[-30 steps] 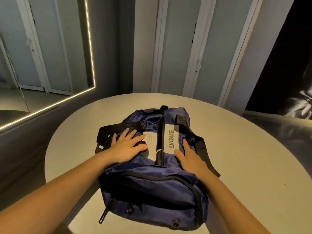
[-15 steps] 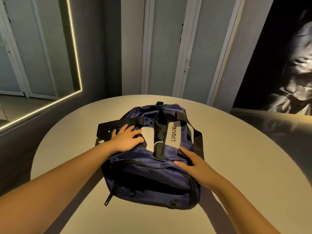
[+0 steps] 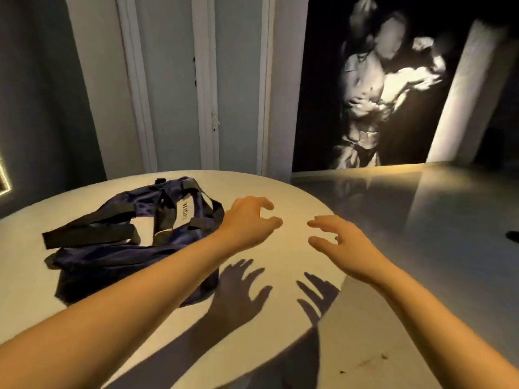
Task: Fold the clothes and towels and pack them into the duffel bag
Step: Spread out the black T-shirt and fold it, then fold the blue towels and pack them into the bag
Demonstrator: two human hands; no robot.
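Left hand and right hand hover over the worktop, fingers loosely spread, holding nothing — the bag lies just left of them. No clothes show; fetching some to fold looks next.

One head-worn camera looks forward and down, close over the left hand and right hand, across the table.

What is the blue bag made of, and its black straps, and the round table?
The blue bag looks like thin nylon-type cloth: it shines and crumples. Its black straps look like flat woven webbing, matte. The round table seems smooth, hard and pale; which material, I cannot tell.
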